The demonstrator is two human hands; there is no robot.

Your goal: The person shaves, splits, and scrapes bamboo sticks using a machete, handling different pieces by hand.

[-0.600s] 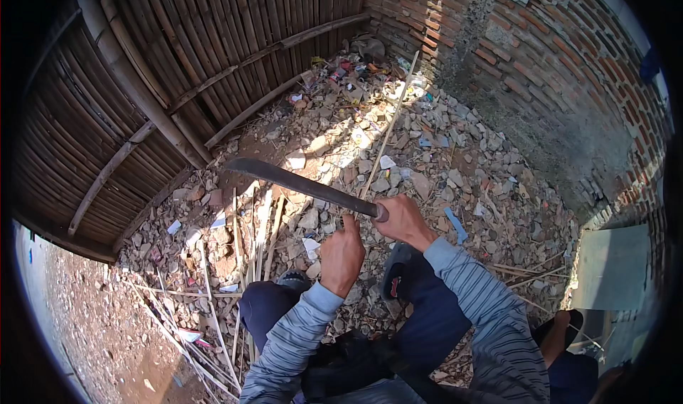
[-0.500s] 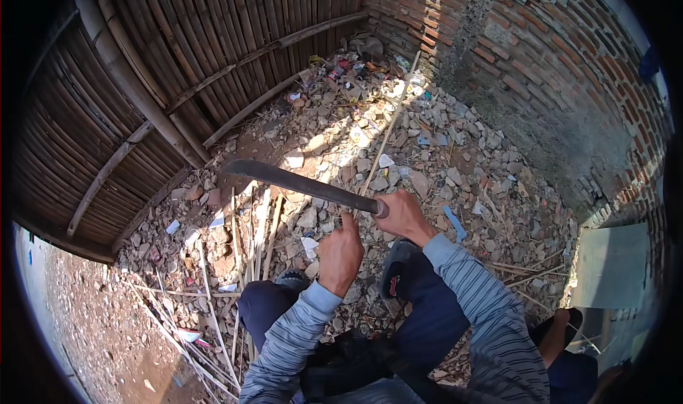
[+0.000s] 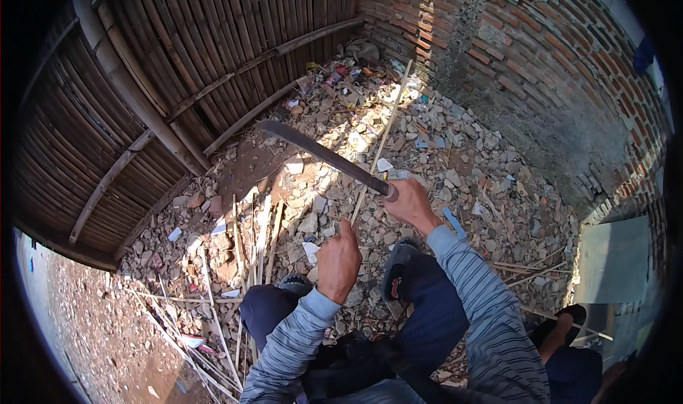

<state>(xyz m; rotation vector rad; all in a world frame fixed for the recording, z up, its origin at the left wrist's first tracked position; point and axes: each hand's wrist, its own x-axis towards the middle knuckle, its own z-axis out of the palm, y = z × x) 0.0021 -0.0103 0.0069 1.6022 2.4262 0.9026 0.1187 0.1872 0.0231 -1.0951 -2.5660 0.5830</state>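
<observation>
Grey-brown rubble [image 3: 491,163] is lying beneath a pale, slender bamboo strip [image 3: 393,123] running forward. A dark, long-bladed machete [image 3: 324,154] is crossing over the strip in view, its tip pointing forward-left; the right hand [image 3: 414,203] is gripping its handle [image 3: 392,193], the left hand [image 3: 339,265] clasping the strip's near end. Any print on distant litter [image 3: 341,71] is blurring.

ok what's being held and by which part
Right hand: long, dark metal machete, by its handle. Left hand: apparently thin, pale bamboo strip, by its near end.

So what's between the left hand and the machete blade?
Head view: a short stretch of the pale strip, with rubble below it.
</observation>
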